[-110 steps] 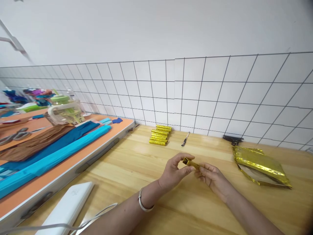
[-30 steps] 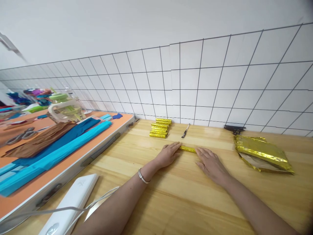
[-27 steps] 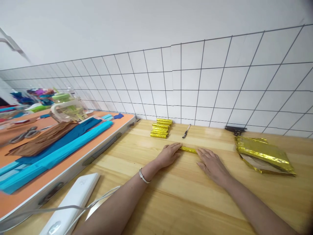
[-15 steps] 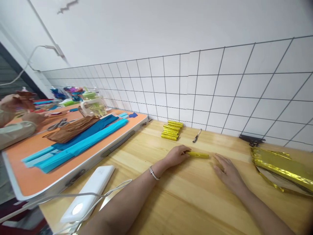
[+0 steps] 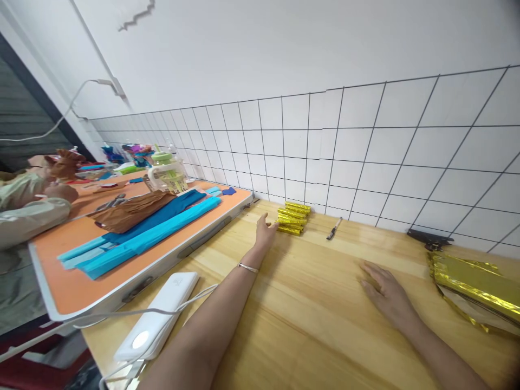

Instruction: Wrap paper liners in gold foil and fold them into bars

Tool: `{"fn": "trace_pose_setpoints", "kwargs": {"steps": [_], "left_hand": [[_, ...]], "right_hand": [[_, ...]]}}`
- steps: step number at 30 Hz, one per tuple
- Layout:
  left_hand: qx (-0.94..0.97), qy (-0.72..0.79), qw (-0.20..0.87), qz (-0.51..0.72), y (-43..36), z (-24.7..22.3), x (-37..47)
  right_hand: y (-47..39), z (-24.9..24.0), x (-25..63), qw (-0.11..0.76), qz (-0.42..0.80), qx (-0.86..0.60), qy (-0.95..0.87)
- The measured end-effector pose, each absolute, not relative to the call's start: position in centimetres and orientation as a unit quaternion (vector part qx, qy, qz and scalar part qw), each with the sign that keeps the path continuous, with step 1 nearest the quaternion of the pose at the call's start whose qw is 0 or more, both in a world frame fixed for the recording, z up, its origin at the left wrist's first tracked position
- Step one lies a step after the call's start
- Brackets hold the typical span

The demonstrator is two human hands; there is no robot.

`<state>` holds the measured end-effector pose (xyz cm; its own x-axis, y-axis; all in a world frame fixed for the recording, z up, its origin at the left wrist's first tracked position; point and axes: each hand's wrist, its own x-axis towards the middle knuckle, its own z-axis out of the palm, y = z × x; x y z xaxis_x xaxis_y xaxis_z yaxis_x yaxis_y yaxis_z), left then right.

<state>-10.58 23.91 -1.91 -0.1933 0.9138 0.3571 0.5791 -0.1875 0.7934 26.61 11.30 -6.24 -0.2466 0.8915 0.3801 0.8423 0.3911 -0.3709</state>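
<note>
My left hand [image 5: 266, 232] is at the left end of a small stack of shiny gold foil rolls [image 5: 293, 219]. Its fingers are apart, and a fingertip lies close to or against the rolls' ends; I cannot tell which. On the wooden table, my right hand [image 5: 384, 290] rests with fingers stretched out and nothing under them that I can see. A pen [image 5: 334, 229] lies between the stack and the right hand, nearer the wall. To the right of that hand are folded sheets of gold foil [image 5: 475, 279].
A black clip-like object [image 5: 429, 238] sits by the wall. At left, a white power bank [image 5: 158, 317] with cables lies beside an orange folding table [image 5: 77, 292] bearing blue and brown crepe paper [image 5: 138, 208], a lidded jug [image 5: 164, 173] and another person's arms [image 5: 36, 211].
My left hand has moved left and away, from the single gold roll in the middle to the stack. That roll is gone from the middle. My right hand has stayed nearly still.
</note>
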Motion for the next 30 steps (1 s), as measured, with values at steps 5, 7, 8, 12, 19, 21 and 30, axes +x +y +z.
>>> {"fn": "trace_pose_setpoints", "kwargs": {"steps": [5, 7, 8, 12, 19, 21, 30], "left_hand": [[0.623, 0.634, 0.119, 0.442, 23.7, -3.0, -10.6], [0.643, 0.630, 0.100, 0.424, 23.6, -3.3, -10.1], [0.655, 0.625, 0.091, 0.414, 23.5, -3.5, -9.7], [0.699, 0.609, 0.065, 0.368, 23.6, -3.6, -7.8], [0.698, 0.636, 0.022, 0.330, 25.8, -1.9, -6.7], [0.698, 0.639, 0.015, 0.323, 25.9, -1.8, -6.7], [0.762, 0.576, -0.005, 0.297, 23.6, -2.8, -4.9]], "right_hand": [[11.2, -6.0, 26.5, 0.256, 0.044, -0.550, -0.794], [11.3, -6.0, 26.5, 0.249, 0.039, -0.546, -0.799], [11.3, -6.0, 26.5, 0.246, 0.036, -0.544, -0.801], [11.4, -6.0, 26.5, 0.244, 0.037, -0.534, -0.809], [11.2, -5.7, 26.4, 0.256, 0.044, -0.533, -0.805], [11.1, -5.6, 26.3, 0.262, 0.046, -0.533, -0.803], [11.1, -5.5, 26.3, 0.236, 0.038, -0.537, -0.809]]}}
